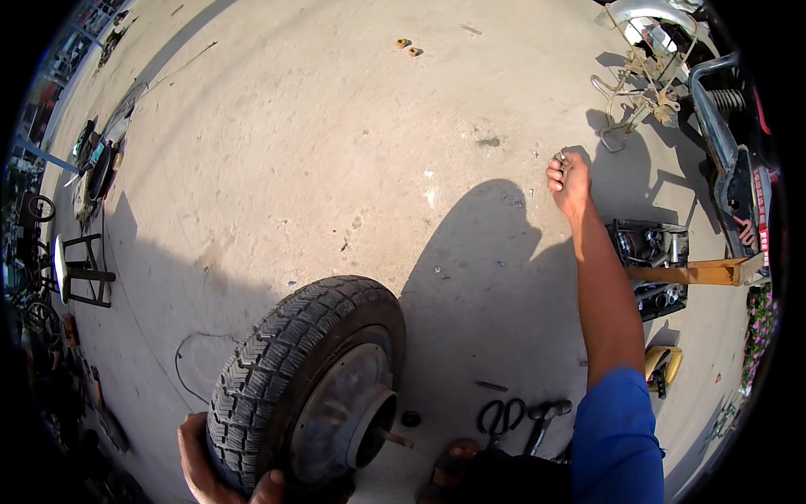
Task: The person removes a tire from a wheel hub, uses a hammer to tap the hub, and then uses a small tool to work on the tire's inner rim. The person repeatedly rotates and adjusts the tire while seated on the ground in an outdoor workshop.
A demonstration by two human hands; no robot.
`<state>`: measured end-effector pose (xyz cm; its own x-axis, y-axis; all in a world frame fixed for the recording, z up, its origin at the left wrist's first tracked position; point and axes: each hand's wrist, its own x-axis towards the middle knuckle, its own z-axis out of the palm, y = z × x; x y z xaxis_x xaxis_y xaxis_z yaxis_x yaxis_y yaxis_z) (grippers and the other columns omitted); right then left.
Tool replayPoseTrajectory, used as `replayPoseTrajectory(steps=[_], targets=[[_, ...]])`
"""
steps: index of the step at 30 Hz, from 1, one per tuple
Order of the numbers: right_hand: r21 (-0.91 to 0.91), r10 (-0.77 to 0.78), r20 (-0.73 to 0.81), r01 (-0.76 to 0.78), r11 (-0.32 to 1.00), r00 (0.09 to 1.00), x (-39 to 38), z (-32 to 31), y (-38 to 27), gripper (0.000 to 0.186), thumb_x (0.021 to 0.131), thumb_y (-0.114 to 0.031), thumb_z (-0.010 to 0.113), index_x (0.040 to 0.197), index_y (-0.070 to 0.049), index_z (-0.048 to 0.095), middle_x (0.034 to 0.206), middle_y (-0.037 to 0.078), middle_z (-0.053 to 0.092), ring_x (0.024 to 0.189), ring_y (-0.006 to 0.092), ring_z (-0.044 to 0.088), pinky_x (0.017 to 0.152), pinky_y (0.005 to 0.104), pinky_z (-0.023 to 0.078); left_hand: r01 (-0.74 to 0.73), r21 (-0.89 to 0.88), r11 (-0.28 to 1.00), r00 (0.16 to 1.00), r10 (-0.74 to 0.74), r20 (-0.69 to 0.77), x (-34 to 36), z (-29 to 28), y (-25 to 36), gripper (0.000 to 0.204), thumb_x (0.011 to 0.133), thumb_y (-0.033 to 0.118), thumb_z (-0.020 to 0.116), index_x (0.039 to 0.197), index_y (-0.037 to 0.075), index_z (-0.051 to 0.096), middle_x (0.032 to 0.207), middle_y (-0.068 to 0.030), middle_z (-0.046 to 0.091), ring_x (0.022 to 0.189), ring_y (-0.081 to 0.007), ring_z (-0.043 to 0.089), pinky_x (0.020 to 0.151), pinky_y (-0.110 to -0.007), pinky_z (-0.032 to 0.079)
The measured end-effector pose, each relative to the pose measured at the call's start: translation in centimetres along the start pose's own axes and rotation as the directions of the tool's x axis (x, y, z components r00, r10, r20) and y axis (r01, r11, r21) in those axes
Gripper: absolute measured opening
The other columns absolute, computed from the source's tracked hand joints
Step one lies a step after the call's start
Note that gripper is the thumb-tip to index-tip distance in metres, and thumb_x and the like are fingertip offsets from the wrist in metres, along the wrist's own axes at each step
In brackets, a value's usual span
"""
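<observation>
A wheel with a black treaded tyre (290, 361) and a silver metal hub (340, 416) stands tilted on the concrete at the lower left. My left hand (206, 466) grips the tyre at its near edge, fingers on the outer side and thumb over the tread. My right hand (571, 183) is stretched far forward on the right, its fingers curled in over the palm. Something small and pale shows between those fingers, too small to name. Several tiny metal bits, perhaps screws (531, 193), lie on the ground beside that hand.
Scissors (497, 417), a hammer-like tool (547, 420) and a black ring (410, 418) lie near my foot. Right of my forearm sits a black toolbox (625, 244), a wooden handle (688, 274) across it. Vehicle parts (651, 84) stand far right; a stool (84, 270) stands left.
</observation>
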<state>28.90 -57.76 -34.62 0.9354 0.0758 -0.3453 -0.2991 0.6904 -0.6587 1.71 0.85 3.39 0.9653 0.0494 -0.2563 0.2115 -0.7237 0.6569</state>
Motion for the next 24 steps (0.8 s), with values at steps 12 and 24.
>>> replayPoseTrajectory(steps=[12,24], targets=[[-0.999,-0.636,0.034,0.021,-0.028,0.771,1.9,7.1,1.7,0.02,0.091,-0.02,0.071,0.093,-0.001,0.075,0.083,0.007,0.074,0.073,0.0207,0.068,0.069,0.0348,0.053,0.013,0.022,1.0,1.0,-0.013,-0.009,-0.6,0.2,-0.1,0.074,0.086,0.035,0.079,0.136,-0.008,0.046,0.121,-0.0206,0.056,0.11,-0.03,0.054,0.099,-0.044,0.043],[-0.996,-0.69,-0.076,-0.081,0.025,0.72,1.8,9.2,3.3,0.024,0.091,-0.022,0.059,0.097,-0.002,0.07,0.092,0.018,0.071,0.081,0.0297,0.067,0.069,0.0427,0.051,0.024,0.001,1.0,1.0,-0.024,-0.004,-0.3,-0.1,-0.2,0.074,0.087,0.034,0.079,0.137,-0.008,0.044,0.123,-0.0203,0.055,0.111,-0.0294,0.053,0.099,-0.044,0.043]])
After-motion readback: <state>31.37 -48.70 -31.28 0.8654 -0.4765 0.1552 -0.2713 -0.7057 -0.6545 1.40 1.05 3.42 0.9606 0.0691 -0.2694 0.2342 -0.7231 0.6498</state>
